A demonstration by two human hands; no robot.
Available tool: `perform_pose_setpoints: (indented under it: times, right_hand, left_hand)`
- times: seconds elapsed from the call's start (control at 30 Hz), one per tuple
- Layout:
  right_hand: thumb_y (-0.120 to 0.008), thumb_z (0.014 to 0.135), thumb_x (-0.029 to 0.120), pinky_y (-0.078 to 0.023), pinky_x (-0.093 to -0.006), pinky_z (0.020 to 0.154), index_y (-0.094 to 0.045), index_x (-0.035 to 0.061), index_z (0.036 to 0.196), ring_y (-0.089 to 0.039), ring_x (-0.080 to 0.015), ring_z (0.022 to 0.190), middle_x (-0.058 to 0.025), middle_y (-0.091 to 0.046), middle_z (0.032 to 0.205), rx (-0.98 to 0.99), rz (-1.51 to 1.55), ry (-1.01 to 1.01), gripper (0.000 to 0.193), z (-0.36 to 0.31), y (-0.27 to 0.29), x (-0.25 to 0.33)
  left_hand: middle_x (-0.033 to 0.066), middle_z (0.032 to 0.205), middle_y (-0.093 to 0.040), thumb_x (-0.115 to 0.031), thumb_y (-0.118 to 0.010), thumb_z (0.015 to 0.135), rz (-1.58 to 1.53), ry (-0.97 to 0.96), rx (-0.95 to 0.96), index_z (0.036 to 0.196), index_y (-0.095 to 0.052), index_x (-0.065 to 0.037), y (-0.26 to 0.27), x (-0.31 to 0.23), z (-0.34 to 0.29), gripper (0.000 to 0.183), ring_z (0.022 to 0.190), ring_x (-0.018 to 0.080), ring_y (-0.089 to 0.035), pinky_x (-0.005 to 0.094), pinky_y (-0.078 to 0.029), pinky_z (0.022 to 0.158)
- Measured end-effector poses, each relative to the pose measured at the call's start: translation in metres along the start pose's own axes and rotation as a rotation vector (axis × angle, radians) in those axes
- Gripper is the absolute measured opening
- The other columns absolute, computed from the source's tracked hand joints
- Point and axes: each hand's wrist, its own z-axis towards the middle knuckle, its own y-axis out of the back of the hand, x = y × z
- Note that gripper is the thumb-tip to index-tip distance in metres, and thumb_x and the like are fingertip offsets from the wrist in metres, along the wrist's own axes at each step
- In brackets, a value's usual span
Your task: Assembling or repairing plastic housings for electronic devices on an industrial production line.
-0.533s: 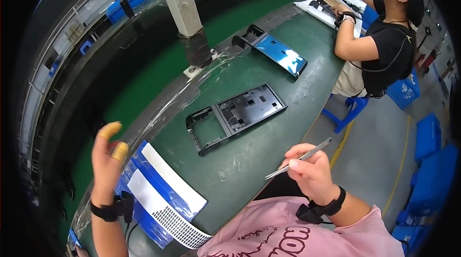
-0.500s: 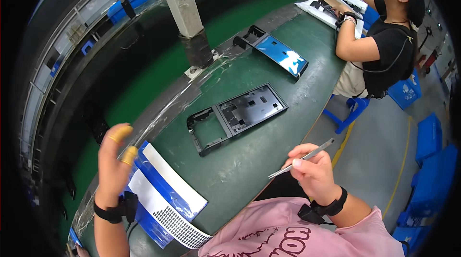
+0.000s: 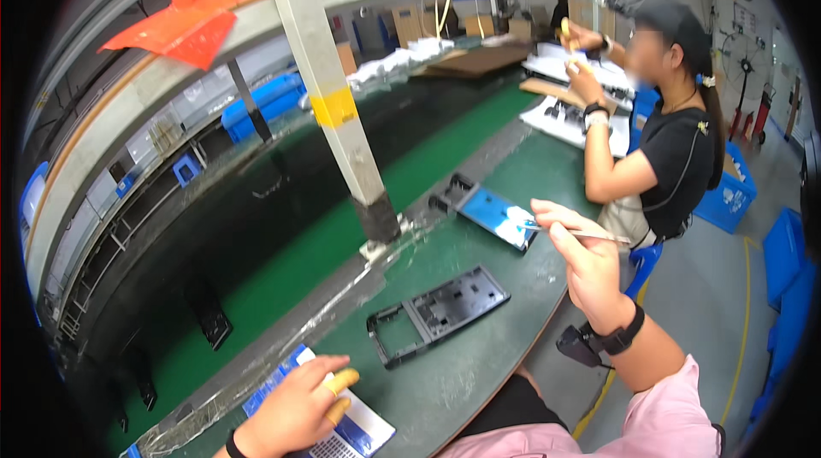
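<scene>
My left hand (image 3: pixel 295 407), with yellow finger covers on two fingers, is stretched out over blue-and-white label sheets (image 3: pixel 368 428) with small dark printed cells; whether it touches them I cannot tell. Between the thumb and fingers of my right hand (image 3: pixel 590 265) is a pair of metal tweezers (image 3: pixel 603 236), tips pointing left. Those tips overlap the view of a black housing with a shiny blue film-covered panel (image 3: pixel 492 212), farther back on the green table. Nearer, a black plastic frame (image 3: pixel 457 302) with a rectangular opening lies flat on the table.
Beyond the table edge runs a green conveyor belt (image 3: pixel 321 244) carrying dark pieces (image 3: pixel 205 313). A post (image 3: pixel 342 146) with a yellow band rises beside it. At the far right a co-worker (image 3: pixel 658 137) handles something over white packaging. Blue crates (image 3: pixel 727 189) stand on the floor.
The view has tilted up. My left hand has come down and right over the label sheets. My right hand has moved up and away from me with the tweezers.
</scene>
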Motion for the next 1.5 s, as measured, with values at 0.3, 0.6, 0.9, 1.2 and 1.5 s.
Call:
perform_pose_setpoints:
  times: [0.3, 0.6, 0.9, 1.2, 1.5]
  right_hand:
    - [-0.054, 0.077, 0.011, -0.034, -0.0236, 0.039, -0.055, 0.0018, 0.079, -0.038, -0.0082, 0.042, -0.0007, -0.044, 0.054, -0.038, 0.344, -0.140, 0.010, 0.206, -0.055, 0.010]
    - [-0.054, 0.065, 0.001, -0.033, -0.0243, 0.036, -0.059, 0.0008, 0.073, -0.049, -0.0129, 0.050, -0.0065, -0.056, 0.063, -0.352, -0.142, -0.128, 0.010, 0.322, -0.067, -0.057]
    - [-0.067, 0.061, 0.013, -0.044, -0.0330, 0.071, -0.061, -0.0032, 0.078, -0.059, -0.0257, 0.078, -0.0167, -0.062, 0.082, -0.538, -0.238, -0.149, 0.024, 0.366, -0.102, -0.075]
    - [-0.045, 0.064, -0.005, -0.027, -0.0225, 0.033, -0.060, 0.0006, 0.083, -0.037, -0.0079, 0.040, -0.0067, -0.060, 0.080, 0.002, -0.118, -0.142, 0.025, 0.366, -0.112, -0.087]
    - [-0.049, 0.069, 0.001, -0.027, -0.0231, 0.041, -0.052, -0.0004, 0.094, -0.032, -0.0069, 0.039, -0.0124, -0.060, 0.077, -0.038, 0.048, -0.209, 0.025, 0.354, -0.100, -0.097]
  left_hand:
    - [0.0144, 0.107, -0.052, -0.001, -0.055, 0.073, -0.304, 0.453, -0.374, 0.103, -0.053, -0.001, 0.002, -0.036, -0.112, 0.030, 0.100, 0.0273, -0.050, 0.0337, -0.038, 0.086]
    - [0.0182, 0.113, -0.045, -0.011, -0.050, 0.083, 0.238, 1.278, -0.722, 0.119, -0.038, 0.002, -0.087, -0.051, -0.232, 0.040, 0.107, 0.0277, -0.043, 0.0340, -0.037, 0.089]
    - [0.0184, 0.113, -0.045, -0.011, -0.050, 0.083, 0.290, 1.259, -0.794, 0.118, -0.038, 0.003, -0.160, -0.004, -0.265, 0.039, 0.107, 0.0278, -0.043, 0.0340, -0.037, 0.088]
    - [0.0186, 0.112, -0.046, -0.011, -0.050, 0.083, 0.341, 1.237, -0.845, 0.117, -0.039, 0.003, -0.232, 0.022, -0.306, 0.039, 0.106, 0.0278, -0.043, 0.0339, -0.037, 0.088]
    - [0.0189, 0.112, -0.046, -0.012, -0.049, 0.083, 0.406, 1.207, -0.880, 0.116, -0.039, 0.004, -0.286, 0.021, -0.352, 0.039, 0.105, 0.0279, -0.044, 0.0338, -0.037, 0.087]
